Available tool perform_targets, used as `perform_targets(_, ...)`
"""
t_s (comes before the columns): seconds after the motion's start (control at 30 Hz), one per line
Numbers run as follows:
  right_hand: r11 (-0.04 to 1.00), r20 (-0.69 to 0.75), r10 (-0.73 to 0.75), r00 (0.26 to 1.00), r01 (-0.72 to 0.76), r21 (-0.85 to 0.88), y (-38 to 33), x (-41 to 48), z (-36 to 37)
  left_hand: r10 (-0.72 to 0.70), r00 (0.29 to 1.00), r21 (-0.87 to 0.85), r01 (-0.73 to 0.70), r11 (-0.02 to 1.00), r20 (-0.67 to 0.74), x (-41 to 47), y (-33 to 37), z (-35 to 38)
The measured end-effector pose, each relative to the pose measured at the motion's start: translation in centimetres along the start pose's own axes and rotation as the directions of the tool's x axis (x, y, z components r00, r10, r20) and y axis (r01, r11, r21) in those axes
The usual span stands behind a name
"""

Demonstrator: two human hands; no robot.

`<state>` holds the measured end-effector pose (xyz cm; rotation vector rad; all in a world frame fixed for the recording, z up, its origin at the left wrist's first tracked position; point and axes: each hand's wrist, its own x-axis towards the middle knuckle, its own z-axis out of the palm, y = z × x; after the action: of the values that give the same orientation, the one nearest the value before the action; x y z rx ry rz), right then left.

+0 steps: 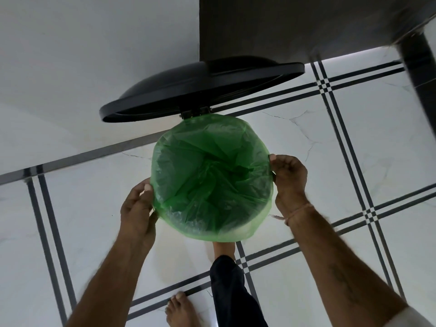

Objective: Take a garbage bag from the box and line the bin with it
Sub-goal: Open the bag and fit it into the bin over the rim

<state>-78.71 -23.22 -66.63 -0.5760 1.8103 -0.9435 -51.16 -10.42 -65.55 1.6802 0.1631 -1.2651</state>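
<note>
A green garbage bag (212, 175) hangs inside the round bin, with its edge folded down over the whole rim, so the bin body is almost hidden. The black bin lid (188, 90) stands tilted open behind the bin. My left hand (139, 208) grips the bag's folded edge at the lower left of the rim. At the right side of the rim, my right hand (289, 178) pinches the bag edge. The garbage bag box is not in view.
The floor is white marble tile with dark double stripes (335, 107). A dark cabinet (283, 27) and a black post (420, 67) stand behind the bin, a white wall (82, 55) at the left. My right foot (224, 249) presses at the bin's base; my left foot (181, 310) stands nearer.
</note>
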Motion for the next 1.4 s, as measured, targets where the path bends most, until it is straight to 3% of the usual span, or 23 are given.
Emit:
perform_targets(0.1,0.999,-0.034,-0.042,0.999,0.043,0.033,0.7,-0.2,-0.2,-0.022,0.99,-0.089,0.009,0.996,-0.138,-0.2,-0.7,0.3)
perform_targets(0.2,0.998,-0.035,-0.029,0.999,0.031,0.053,1.7,-0.8,-0.8,-0.014,0.993,-0.107,0.002,0.994,-0.118,-1.0,-1.6,0.5)
perform_targets(0.33,0.992,-0.075,0.122,0.99,-0.12,0.033,2.7,-1.7,-1.5,-0.039,0.998,-0.18,0.031,0.983,-0.04,-1.6,-3.2,0.0)
perform_targets(0.53,0.922,0.171,0.369,0.913,-0.383,0.055,2.1,-2.5,-2.4,-0.222,0.975,-0.24,0.215,0.947,-0.005,-0.6,-4.3,-0.1)
perform_targets(0.73,0.913,0.371,0.299,0.879,-0.376,0.156,2.1,-2.1,-3.5,-0.225,0.974,-0.337,0.221,0.915,0.027,-1.6,-4.5,0.6)
perform_targets(0.83,0.854,0.437,0.322,0.84,-0.457,0.25,2.5,-2.1,-3.8,-0.213,0.97,-0.314,0.24,0.919,0.119,-2.1,-5.2,-0.1)
perform_targets(0.93,0.821,0.481,0.347,0.805,-0.509,0.26,2.5,-1.9,-3.6,-0.246,0.963,-0.346,0.27,0.899,0.112,-1.0,-5.5,-0.5)
perform_targets(1.13,0.843,0.47,0.303,0.829,-0.463,0.273,3.1,-2.1,-3.3,-0.292,0.956,-0.238,0.29,0.927,0.028,-0.6,-5.6,0.5)
perform_targets(1.27,0.858,0.398,0.276,0.875,-0.411,0.309,3.4,-2.8,-4.1,-0.295,0.955,-0.315,0.283,0.906,0.009,-2.1,-5.6,0.6)
perform_targets(1.4,0.853,0.406,0.304,0.862,-0.436,0.287,4.1,-3.9,-5.1,-0.26,0.965,-0.381,0.252,0.889,0.032,-2.8,-5.7,0.0)
